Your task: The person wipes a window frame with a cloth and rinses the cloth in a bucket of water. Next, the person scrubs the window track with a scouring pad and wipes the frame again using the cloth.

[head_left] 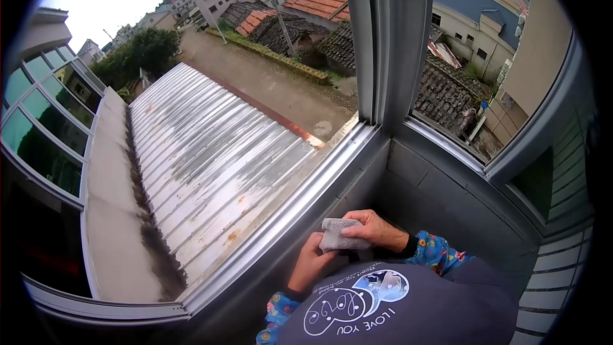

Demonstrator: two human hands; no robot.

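Observation:
A folded grey cloth [337, 236] is held between my two hands, just in front of my dark apron [408, 310]. My left hand [309, 260] grips its lower left side, with the thumb toward the cloth. On the other side, my right hand [378, 230] has its fingers and thumb closed over the cloth's right end. Both sleeves are blue with a flower print. The fingers under the cloth are partly hidden.
A metal window frame [281, 207] with a sliding track runs diagonally ahead of me. A thick corner post [391, 45] rises where two windows meet. Outside below lies a corrugated metal roof [211, 160]. Grey tiled wall [440, 191] stands under the right window.

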